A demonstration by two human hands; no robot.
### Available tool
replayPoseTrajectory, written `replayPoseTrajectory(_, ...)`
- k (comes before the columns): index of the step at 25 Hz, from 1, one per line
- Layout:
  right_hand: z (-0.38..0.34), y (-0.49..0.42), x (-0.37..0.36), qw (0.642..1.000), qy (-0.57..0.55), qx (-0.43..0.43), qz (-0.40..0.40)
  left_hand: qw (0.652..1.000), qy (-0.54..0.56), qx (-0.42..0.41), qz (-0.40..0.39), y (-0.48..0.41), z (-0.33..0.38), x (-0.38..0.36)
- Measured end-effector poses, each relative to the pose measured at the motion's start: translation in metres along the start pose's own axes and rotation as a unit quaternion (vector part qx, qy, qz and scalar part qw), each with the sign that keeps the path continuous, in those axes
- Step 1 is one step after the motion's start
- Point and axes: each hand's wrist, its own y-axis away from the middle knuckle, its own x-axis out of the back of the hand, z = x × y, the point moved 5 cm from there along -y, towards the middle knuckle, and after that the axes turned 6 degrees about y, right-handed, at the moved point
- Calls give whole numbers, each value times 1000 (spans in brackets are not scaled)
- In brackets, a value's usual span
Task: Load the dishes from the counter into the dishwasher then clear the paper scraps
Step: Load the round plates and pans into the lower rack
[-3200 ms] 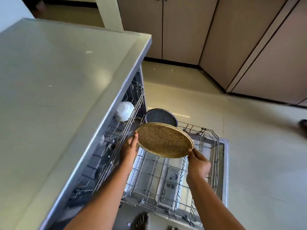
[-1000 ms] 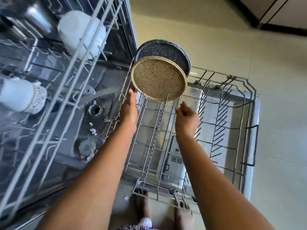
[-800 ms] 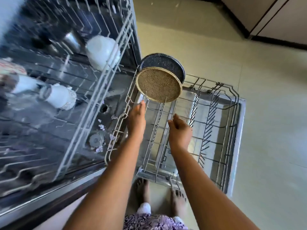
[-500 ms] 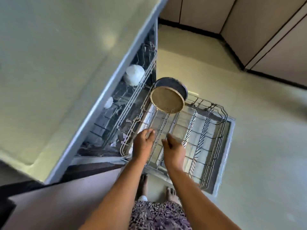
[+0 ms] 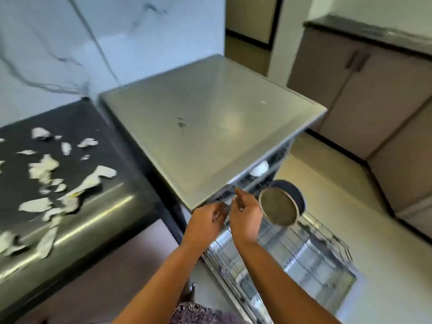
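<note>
Tan plate (image 5: 278, 208) stands up in bottom rack (image 5: 332, 239), dark plate (image 5: 295, 191) right behind it. I see L hand (image 5: 205, 222) & R hand (image 5: 245, 218) loose, holding nothing. Paper scraps (image 5: 44, 170) lie on black counter (image 5: 77, 120)

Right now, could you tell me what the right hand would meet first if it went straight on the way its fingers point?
Most likely the upper rack under the front edge of the dishwasher top; the right hand points at it, though blur leaves depth unclear.

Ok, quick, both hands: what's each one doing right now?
Left hand: open, fingers loosely curled, holding nothing.
Right hand: open, fingers relaxed, holding nothing.
</note>
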Motion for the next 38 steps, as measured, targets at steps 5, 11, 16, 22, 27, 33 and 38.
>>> replayPoseTrajectory(5,-93,34,-50,988,-66,125,-56,994,2,20,112,41,-11,97)
replayPoseTrajectory(11,-187,115,-132,951,-91,257,-142,920,45,104,374,141,-63,240)
replayPoseTrajectory(16,-247,204,-195,919,-124,314,-202,841,65,171,509,246,-112,333)
replayPoseTrajectory(22,-299,324,-256,872,-120,369,-299,736,89,215,636,378,-161,413)
replayPoseTrajectory(27,-326,411,-296,831,-122,404,-363,657,104,247,705,469,-201,452)
replayPoseTrajectory(33,-337,504,-331,794,-137,410,-427,594,132,284,741,552,-235,470)
replayPoseTrajectory(38,-328,569,-346,739,-113,453,-486,511,117,331,785,621,-248,458)
